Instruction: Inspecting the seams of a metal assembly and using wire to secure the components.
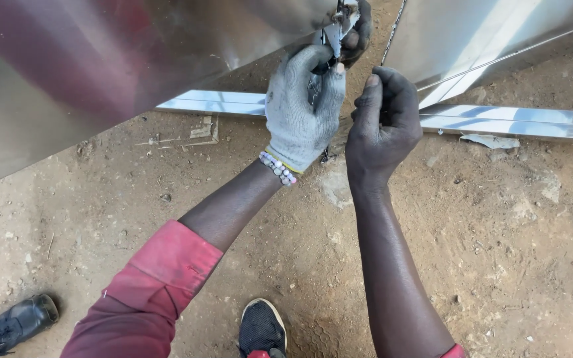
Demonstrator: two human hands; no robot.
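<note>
Head view: the left hand, in a grey knit glove with the fingertips cut off, is raised to the lower corner of a large metal sheet. Its fingers are curled shut around a dark tool — the tool's kind cannot be told, as the glove hides most of it. A small bent metal piece sits at the sheet corner just above the glove. A bead bracelet circles the left wrist, and a red sleeve is pushed up the forearm.

The right hand is bare. It is closed in a loose fist just beside the left hand, thumb up, with the fingertips pinched together; what it pinches is too small to tell. A thin chain hangs above it, in the gap between the two sheets.

Another hand — not the wearer's — grips the sheet corner from behind, above the glove.

A second metal sheet stands at the upper right. A flat metal strip lies on the dirt ground behind both hands. At the bottom edge, a black mesh shoe is at centre and a black leather shoe at the left corner.
</note>
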